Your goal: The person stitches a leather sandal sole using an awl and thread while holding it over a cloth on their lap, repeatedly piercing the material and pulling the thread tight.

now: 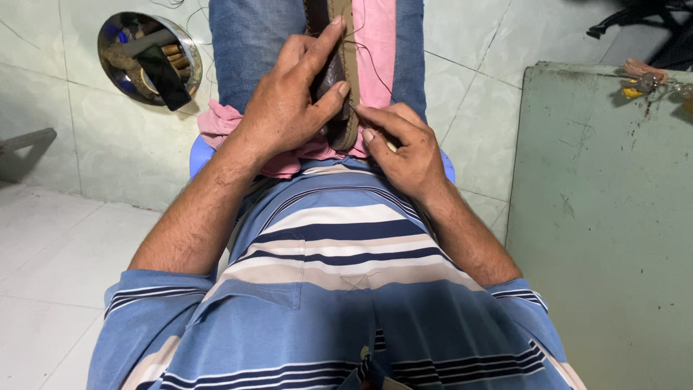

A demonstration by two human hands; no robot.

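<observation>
Matt, seemingly leather sandal (339,94) on soft pink cloth (375,50)

Both hands work in a narrow zone on the lap, hemmed in by the thighs in blue jeans (249,43). To the left, open tiled floor (43,238) allows passage; a metal bowl (149,59) of tools stands farther out. To the right, a green table (606,217) blocks sideways movement.

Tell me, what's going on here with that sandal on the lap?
A seated person works on a brown sandal lying on a pink cloth across their lap. The left hand grips the sandal from the side, with the fingers along its sole. The right hand pinches at the near end of it, and a thin dark thread loops over the cloth. A round metal tin of odds and ends sits on the tiled floor.
</observation>
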